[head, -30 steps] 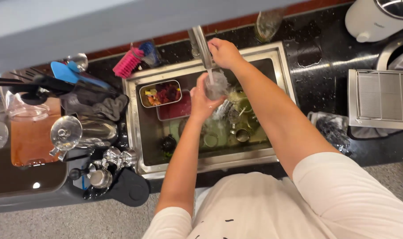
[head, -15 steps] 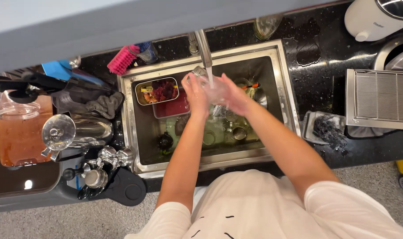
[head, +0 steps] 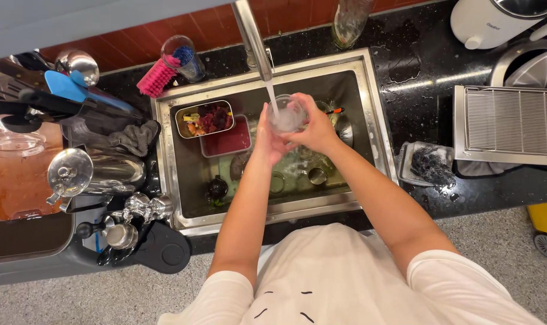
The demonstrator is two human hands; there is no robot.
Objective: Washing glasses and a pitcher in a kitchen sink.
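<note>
Both hands are holding a clear glass (head: 286, 115) under the water running from the tap (head: 252, 39). The left hand (head: 267, 139) is cupping the glass from its left and underside, fingers curled around the wall, so this grip is clenched on the glass. The right hand (head: 315, 129) is wrapping the glass from the right, its fingers lying over the rim and far side; this grip is also grasping the glass. The glass is sitting between the two palms, touching both, its mouth tilting up toward the stream, and it is hanging above the sink (head: 369, 120) rather than resting in it.

Just left of the left grip, a steel tray (head: 192, 114) of food scraps is lying in the sink, with a red dish (head: 228, 143) touching it. Below the grips, small cups (head: 317, 176) are lying in the murky water at the sink bottom. Farther left, on the black tabletop (head: 417, 66), a pink brush (head: 155, 79) is leaning beside a tumbler (head: 183, 55), and a steel jug (head: 84, 171) is lying well apart from the hands. To the right of the right grip, a metal rack (head: 508, 123) is sitting on the tabletop, well apart.
</note>
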